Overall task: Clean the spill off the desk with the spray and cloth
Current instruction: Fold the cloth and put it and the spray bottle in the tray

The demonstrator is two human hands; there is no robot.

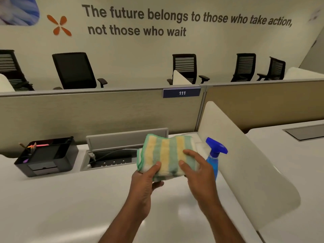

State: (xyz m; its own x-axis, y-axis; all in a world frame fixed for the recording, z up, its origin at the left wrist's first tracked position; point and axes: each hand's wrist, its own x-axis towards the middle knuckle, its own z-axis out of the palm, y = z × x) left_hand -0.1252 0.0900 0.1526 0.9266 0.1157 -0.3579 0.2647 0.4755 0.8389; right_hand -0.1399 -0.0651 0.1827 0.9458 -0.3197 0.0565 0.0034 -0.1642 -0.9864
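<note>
A folded cloth with green and yellow stripes is held above the white desk in the middle of the view. My left hand grips its lower left corner from below, thumb on top. My right hand grips its lower right part, thumb and fingers on the cloth. A spray bottle with blue liquid and a blue trigger head stands upright on the desk just right of the cloth, partly hidden by my right hand. No spill is visible on the desk.
A black desk organiser with pens sits at the left. An open cable tray with its grey lid raised lies behind the cloth. A white curved divider borders the right side. A beige partition runs along the back.
</note>
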